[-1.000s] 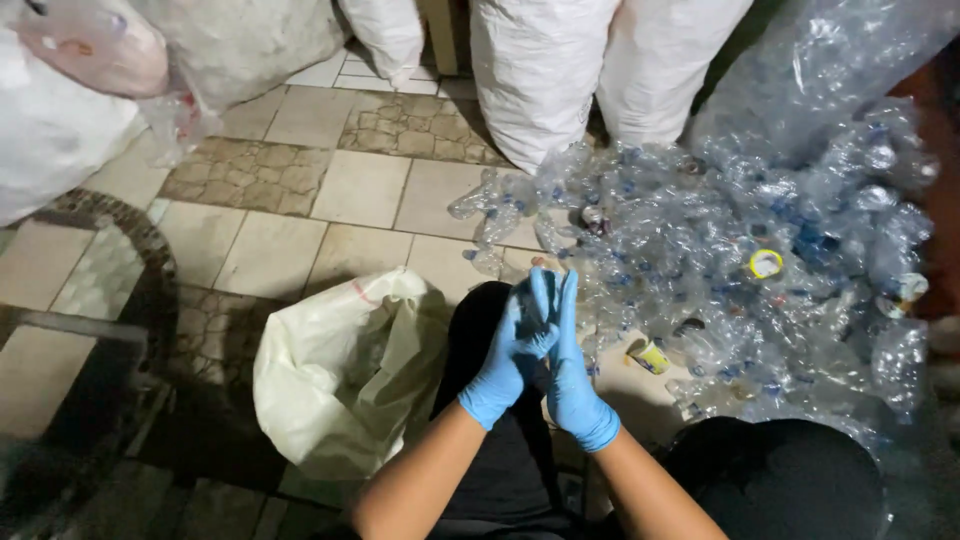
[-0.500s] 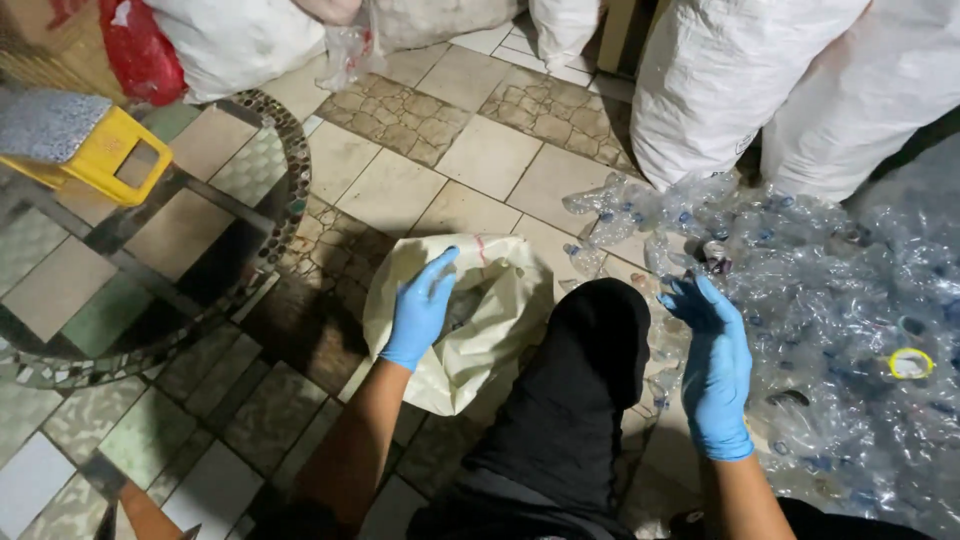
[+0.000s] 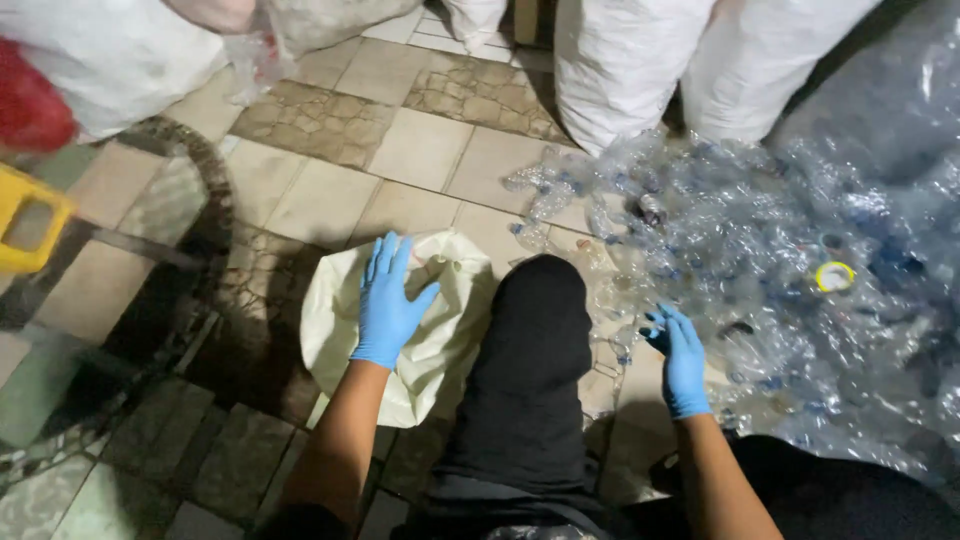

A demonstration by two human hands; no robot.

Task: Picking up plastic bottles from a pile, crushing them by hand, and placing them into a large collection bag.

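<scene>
Over crinkled pale sack point(image 3: 440, 360), gloved hands point(image 3: 388, 305) spread.

cream bag point(image 3: 440, 350) centre floor, white sacks point(image 3: 620, 70) behind

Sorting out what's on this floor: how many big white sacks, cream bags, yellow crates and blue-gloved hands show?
Big white woven sacks: 4
Cream plastic bag: 1
Yellow plastic crate: 1
Blue-gloved hands, left hand and right hand: 2
Total: 8

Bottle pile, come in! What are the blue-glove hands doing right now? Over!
Left hand open, flat on cream bag. Right hand reaching into bottle pile, grip unclear. Black-clad knee between them.
</scene>
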